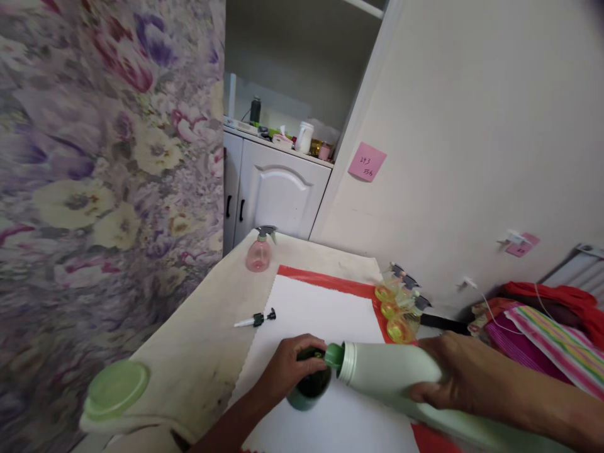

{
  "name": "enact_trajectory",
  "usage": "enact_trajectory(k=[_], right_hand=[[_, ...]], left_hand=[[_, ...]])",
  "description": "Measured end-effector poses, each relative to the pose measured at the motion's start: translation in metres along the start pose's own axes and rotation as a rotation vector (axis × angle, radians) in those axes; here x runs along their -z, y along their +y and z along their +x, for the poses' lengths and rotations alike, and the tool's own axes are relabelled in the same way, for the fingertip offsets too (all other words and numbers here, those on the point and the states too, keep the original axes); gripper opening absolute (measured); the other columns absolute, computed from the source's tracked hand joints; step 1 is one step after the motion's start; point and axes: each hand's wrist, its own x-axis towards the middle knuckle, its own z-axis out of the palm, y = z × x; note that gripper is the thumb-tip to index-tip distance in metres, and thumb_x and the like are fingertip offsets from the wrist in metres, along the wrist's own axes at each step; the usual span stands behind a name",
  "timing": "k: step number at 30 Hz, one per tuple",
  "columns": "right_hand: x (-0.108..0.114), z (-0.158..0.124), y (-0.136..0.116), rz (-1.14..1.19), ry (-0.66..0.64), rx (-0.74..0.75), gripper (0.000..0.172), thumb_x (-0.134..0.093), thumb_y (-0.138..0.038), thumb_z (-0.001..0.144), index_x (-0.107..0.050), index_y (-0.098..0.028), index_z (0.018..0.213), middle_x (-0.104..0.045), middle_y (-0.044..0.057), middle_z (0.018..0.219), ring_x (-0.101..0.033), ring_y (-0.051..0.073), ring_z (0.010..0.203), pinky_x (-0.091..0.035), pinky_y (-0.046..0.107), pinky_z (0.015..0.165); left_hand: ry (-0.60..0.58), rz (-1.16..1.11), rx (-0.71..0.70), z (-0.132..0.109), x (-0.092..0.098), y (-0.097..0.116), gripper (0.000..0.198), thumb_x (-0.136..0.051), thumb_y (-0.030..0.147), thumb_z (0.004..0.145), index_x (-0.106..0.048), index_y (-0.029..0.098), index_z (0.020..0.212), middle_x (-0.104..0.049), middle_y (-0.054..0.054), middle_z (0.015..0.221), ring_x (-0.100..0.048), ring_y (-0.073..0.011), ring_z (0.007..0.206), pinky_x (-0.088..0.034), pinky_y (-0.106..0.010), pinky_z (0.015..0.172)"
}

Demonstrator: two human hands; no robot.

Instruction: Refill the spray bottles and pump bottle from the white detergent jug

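Over to the left of the left hand (292, 362) hangs a tall floral curtain (113, 189), the biggest thing I can see from here. Well ahead of that same hand is a white cabinet (283, 182). The bench (198, 321) spreads out beneath both hands, and on it, under the left one, lies a white sheet (325, 308) with a red sheet (325, 277) showing along its far edge.

The right hand (453, 374) is wrapped around a large pale green bottle (382, 368), tipped well over so that its mouth points at the left hand. Something green shows right at that mouth; I can't make out whether it is liquid. The left hand curls over the top of a smaller dark green bottle (304, 400), just beside it.

A huddle of yellow spray bottles (399, 329) stands ahead of the right hand, past the big bottle. A round green lid (117, 389) sits well left of the left hand. Far ahead of that hand is a pink spray bottle (258, 257); nearer, a little pump top (257, 319) lies on its side.
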Motion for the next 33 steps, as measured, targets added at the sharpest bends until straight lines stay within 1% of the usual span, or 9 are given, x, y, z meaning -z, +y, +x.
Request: enact_trajectory(k=[4, 15, 25, 33], right_hand=[[-0.002, 0.0005, 0.0017, -0.02, 0.015, -0.009, 0.039, -0.061, -0.056, 0.073, -0.066, -0.019, 0.081, -0.072, 0.012, 0.081, -0.065, 0.025, 0.068, -0.039, 0.029, 0.055], [-0.0016, 0.0017, 0.0015, 0.016, 0.005, 0.018, 0.034, -0.063, -0.051, 0.073, -0.067, -0.019, 0.084, -0.072, 0.01, 0.081, -0.065, 0.024, 0.067, -0.042, 0.028, 0.055], [-0.0027, 0.0023, 0.0042, 0.024, 0.0, 0.026, 0.036, -0.063, -0.054, 0.073, -0.067, -0.019, 0.083, -0.071, 0.009, 0.078, -0.064, 0.022, 0.066, -0.041, 0.028, 0.054], [-0.002, 0.0015, 0.0045, 0.026, 0.023, 0.04, 0.032, -0.065, -0.051, 0.073, -0.067, -0.02, 0.083, -0.071, 0.008, 0.079, -0.063, 0.021, 0.064, -0.039, 0.027, 0.053]], left_hand=[[-0.006, -0.003, -0.006, 0.0003, 0.0, -0.0002, 0.02, -0.073, 0.02, 0.069, -0.074, 0.02, 0.089, -0.076, -0.003, 0.092, -0.066, -0.0228, 0.091, -0.047, -0.031, 0.085], [-0.003, 0.011, -0.003, 0.0005, 0.0001, 0.0008, 0.02, -0.073, 0.021, 0.069, -0.074, 0.021, 0.089, -0.076, -0.003, 0.093, -0.066, -0.0229, 0.093, -0.047, -0.032, 0.086], [-0.012, 0.003, -0.009, -0.0003, -0.0002, -0.0001, 0.02, -0.072, 0.021, 0.069, -0.074, 0.021, 0.089, -0.076, -0.003, 0.094, -0.066, -0.0231, 0.093, -0.047, -0.032, 0.086], [-0.012, 0.01, -0.013, 0.0017, 0.0003, -0.0008, 0.021, -0.073, 0.022, 0.069, -0.074, 0.02, 0.09, -0.076, -0.004, 0.094, -0.066, -0.023, 0.092, -0.047, -0.032, 0.086]])
